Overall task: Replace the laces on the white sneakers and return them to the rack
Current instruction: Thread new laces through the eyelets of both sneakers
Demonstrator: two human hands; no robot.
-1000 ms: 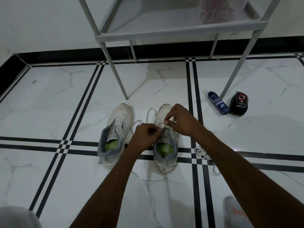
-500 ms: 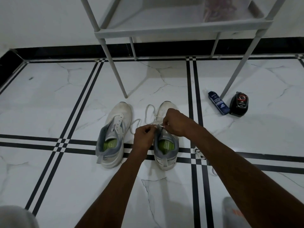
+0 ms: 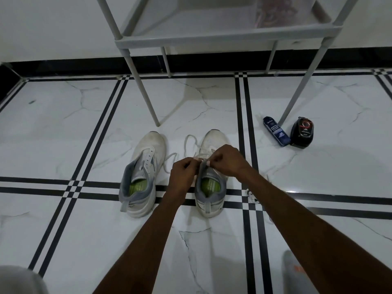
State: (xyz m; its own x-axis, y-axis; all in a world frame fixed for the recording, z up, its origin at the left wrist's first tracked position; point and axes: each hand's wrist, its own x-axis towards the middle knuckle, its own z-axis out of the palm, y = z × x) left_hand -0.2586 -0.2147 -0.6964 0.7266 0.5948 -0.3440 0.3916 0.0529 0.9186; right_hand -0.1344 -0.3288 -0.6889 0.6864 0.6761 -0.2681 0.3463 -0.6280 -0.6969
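Note:
Two white sneakers with grey collars and green insoles stand side by side on the tiled floor, toes pointing away from me. The left sneaker (image 3: 144,172) has bare eyelets and no lace. Over the tongue of the right sneaker (image 3: 210,192), my left hand (image 3: 184,174) and my right hand (image 3: 227,161) each pinch a part of its white lace (image 3: 189,143), which loops out past the toe. A second white lace (image 3: 251,197) lies on the floor to the right, partly hidden under my right forearm.
A grey metal rack (image 3: 224,35) stands just beyond the shoes, its front legs reaching the floor left and right. A blue cleaner bottle (image 3: 276,131) and a black polish container (image 3: 302,132) lie by its right leg. A black skirting runs along the wall.
Both hands have shifted slightly down toward the shoe's tongue and closer together while keeping hold of the lace. The shoes have not moved.

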